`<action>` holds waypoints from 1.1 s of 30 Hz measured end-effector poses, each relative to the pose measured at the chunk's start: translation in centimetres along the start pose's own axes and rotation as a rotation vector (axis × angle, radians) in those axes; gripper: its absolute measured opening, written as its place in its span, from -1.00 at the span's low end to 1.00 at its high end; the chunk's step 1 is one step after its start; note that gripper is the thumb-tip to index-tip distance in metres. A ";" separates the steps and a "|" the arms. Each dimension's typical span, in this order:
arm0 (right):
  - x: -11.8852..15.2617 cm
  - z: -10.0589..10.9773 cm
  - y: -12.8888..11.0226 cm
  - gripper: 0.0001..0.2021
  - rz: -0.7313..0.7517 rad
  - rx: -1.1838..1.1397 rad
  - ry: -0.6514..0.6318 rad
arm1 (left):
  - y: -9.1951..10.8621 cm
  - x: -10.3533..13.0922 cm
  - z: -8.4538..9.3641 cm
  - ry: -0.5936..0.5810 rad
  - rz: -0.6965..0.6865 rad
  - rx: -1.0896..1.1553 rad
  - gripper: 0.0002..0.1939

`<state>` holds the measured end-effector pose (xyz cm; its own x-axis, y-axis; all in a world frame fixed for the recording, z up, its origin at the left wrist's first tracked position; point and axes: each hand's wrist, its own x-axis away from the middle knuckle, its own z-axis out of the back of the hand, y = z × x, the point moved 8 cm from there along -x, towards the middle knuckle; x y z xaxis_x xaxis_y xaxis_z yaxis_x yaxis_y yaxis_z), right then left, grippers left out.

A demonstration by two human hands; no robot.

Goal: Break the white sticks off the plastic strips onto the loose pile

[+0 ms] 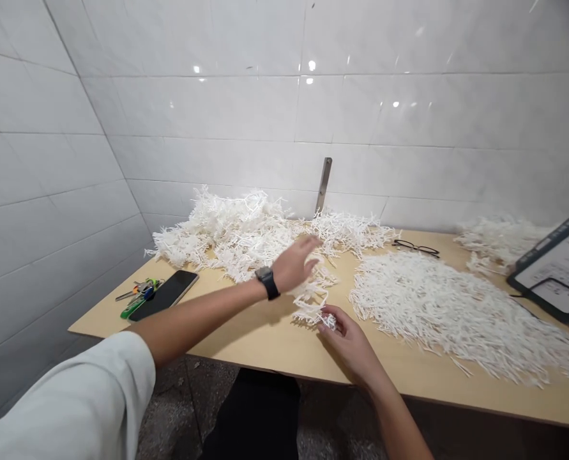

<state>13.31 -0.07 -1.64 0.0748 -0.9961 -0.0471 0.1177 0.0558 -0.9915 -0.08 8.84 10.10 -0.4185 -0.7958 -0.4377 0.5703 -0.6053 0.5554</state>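
Note:
My left hand point(295, 263), with a black watch point(267, 282) on its wrist, reaches over the middle of the table. Its fingers are stretched out, with no piece visible in them. Below it, my right hand point(344, 338) curls its fingers around a small bunch of white plastic strands point(329, 321). More branched white strands point(308, 310) lie on the wood between the two hands. Behind the left hand rises a large tangled heap of branched white pieces point(236, 230). To the right spreads a wide pile of loose, short white strands point(437, 306).
A phone point(166, 295), keys point(138, 291) and a green-handled tool point(131, 308) lie at the table's left end. Eyeglasses point(416, 247) rest at the back. A dark-framed board point(559, 268) leans at far right by another white heap point(502, 239). A metal bracket point(323, 185) stands against the wall.

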 end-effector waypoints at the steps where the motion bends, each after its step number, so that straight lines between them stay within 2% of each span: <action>1: 0.0 0.0 0.2 -0.57 0.001 -0.018 0.003 | 1.5 1.0 -2.4 -0.149 -0.107 0.061 -0.65; 3: 0.0 0.3 0.7 -0.58 0.004 -0.073 0.004 | 2.5 2.9 -6.2 -0.411 -0.160 0.135 -0.66; 5: 0.0 1.0 1.4 -0.56 -0.018 -0.131 0.036 | 2.0 3.7 -8.2 -0.550 -0.144 0.104 -0.66; 8: 0.1 2.9 2.5 -0.52 -0.071 -0.204 0.155 | 0.4 3.3 -9.3 -0.635 -0.094 0.101 -0.67; 10: 0.1 3.8 2.7 -0.51 -0.080 -0.221 0.216 | -0.3 3.1 -9.6 -0.684 -0.066 0.165 -0.61; 14: 0.0 4.8 2.2 -0.53 -0.004 -0.164 0.310 | -0.5 3.7 -10.6 -0.776 -0.069 0.237 -0.60; 16: 0.3 5.1 2.1 -0.51 0.037 -0.188 0.372 | -0.4 4.0 -10.9 -0.748 -0.072 0.310 -0.66; 18: 0.7 5.3 2.1 -0.48 0.052 -0.245 0.427 | -0.6 4.0 -10.9 -0.671 -0.050 0.425 -0.68; 22: 1.1 5.6 2.6 -0.61 0.002 -0.292 0.486 | -1.3 3.6 -10.6 -0.494 0.086 0.724 -0.65; 25: 0.7 4.8 2.4 -0.59 -0.033 -0.277 0.385 | -1.9 3.3 -10.2 -0.312 0.194 0.855 -0.63; 27: 0.5 3.9 2.1 -0.56 -0.034 -0.238 0.285 | -2.1 3.4 -10.1 -0.233 0.255 0.915 -0.62; 30: 0.4 3.1 2.0 -0.57 -0.060 -0.117 0.218 | -1.6 3.8 -10.4 -0.238 0.266 0.970 -0.62; 33: 0.6 3.4 2.1 -0.63 -0.066 -0.070 0.260 | -1.0 4.2 -10.4 -0.266 0.192 0.840 -0.67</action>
<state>16.95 -0.28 -3.31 -0.1890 -0.9820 -0.0024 0.0444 -0.0061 -0.9990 4.99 6.28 0.38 -0.5789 -0.7988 -0.1638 -0.0137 -0.1913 0.9814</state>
